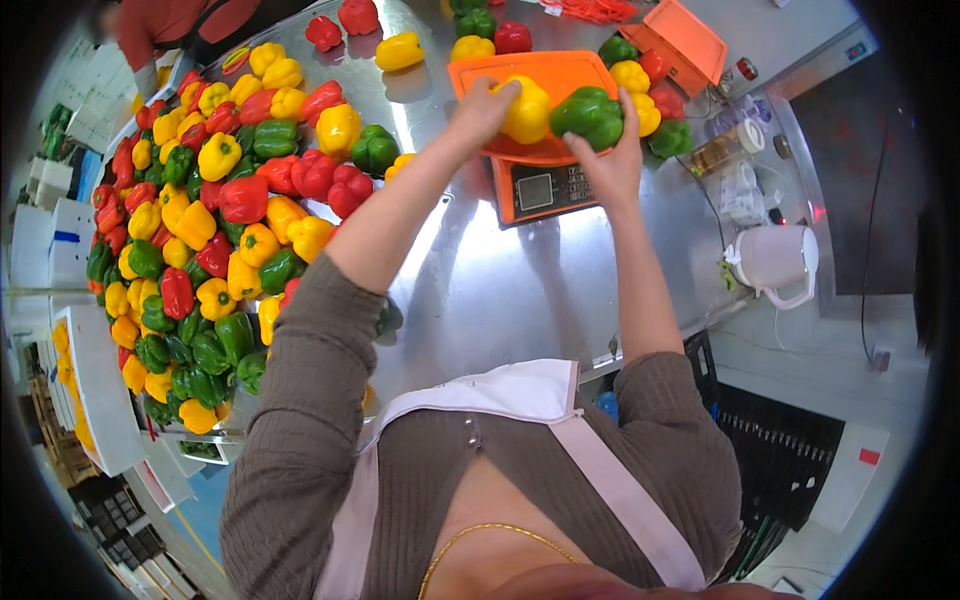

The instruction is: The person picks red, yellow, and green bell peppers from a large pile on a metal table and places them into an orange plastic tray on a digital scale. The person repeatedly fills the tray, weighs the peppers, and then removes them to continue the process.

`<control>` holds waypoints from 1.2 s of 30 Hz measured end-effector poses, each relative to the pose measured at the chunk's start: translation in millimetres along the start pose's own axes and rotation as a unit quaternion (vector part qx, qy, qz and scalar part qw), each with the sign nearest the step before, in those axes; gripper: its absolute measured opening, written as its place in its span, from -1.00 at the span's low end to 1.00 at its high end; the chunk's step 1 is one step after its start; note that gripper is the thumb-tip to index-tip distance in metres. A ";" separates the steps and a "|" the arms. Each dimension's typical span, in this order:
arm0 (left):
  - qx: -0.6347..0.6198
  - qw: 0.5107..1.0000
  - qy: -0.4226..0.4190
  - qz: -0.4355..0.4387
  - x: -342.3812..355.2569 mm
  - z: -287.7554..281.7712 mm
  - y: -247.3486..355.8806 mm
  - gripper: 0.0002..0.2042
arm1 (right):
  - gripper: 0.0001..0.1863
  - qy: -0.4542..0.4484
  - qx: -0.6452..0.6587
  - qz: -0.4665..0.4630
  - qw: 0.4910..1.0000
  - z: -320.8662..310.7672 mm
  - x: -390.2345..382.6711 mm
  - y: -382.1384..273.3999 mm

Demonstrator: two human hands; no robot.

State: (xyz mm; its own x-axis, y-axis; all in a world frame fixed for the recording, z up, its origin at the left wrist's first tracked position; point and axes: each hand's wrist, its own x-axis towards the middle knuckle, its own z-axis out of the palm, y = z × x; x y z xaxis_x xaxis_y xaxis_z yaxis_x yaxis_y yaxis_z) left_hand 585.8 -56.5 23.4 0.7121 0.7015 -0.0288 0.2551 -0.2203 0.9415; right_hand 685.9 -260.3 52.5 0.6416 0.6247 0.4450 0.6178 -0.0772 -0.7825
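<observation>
Nearest is the person's pale apron [520, 382], then a metal table [470, 310] with an orange scale [545, 192]. The hands are apart at the orange tray [565, 66] on top: the left hand [484, 112] grips a yellow pepper [528, 112], the right hand [612, 158] a green pepper [588, 118]. This seems to be loading for weighing; next probably calls for loosening both grips gently.

Hands [613, 162] on yel. pepper [527, 110], grn. pepper [588, 118] @ tray [572, 70].
</observation>
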 end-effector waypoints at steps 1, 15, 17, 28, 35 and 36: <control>0.068 0.996 0.049 0.013 -5.6 11.8 6.3 -0.35 | 0.03 0.005 -0.069 -0.021 0.997 -1.7 13.0 11.6; 0.104 0.959 0.166 0.204 -115.6 -50.0 -17.3 -0.42 | -0.16 0.030 -0.084 -0.116 0.989 -11.4 -23.9 20.7; 0.108 0.972 0.140 0.158 -150.8 -88.2 -34.3 -0.50 | -0.32 -0.056 -0.052 -0.104 0.992 -1.6 -66.6 3.5; 0.331 0.913 0.229 0.059 -165.3 -208.2 -102.7 -0.46 | -0.56 -0.300 -0.130 -0.248 0.912 157.7 -207.6 -29.9; 0.459 0.884 0.088 -0.030 -98.7 -219.7 -133.4 -0.29 | -0.62 -0.289 -0.101 -0.234 0.923 156.1 -208.1 -19.8; 0.464 0.883 0.069 -0.024 -99.6 -227.7 -128.2 -0.28 | -0.63 -0.281 -0.092 -0.236 0.926 157.6 -208.0 -20.5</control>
State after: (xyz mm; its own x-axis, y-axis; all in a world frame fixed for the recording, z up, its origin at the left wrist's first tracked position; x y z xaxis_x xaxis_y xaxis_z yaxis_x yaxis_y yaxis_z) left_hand 333.3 56.1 -17.9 0.6152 0.7873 0.0408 0.7548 -0.6031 0.2581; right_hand 468.2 -266.2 -92.6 -0.0253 0.9242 0.3810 0.8688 0.2089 -0.4490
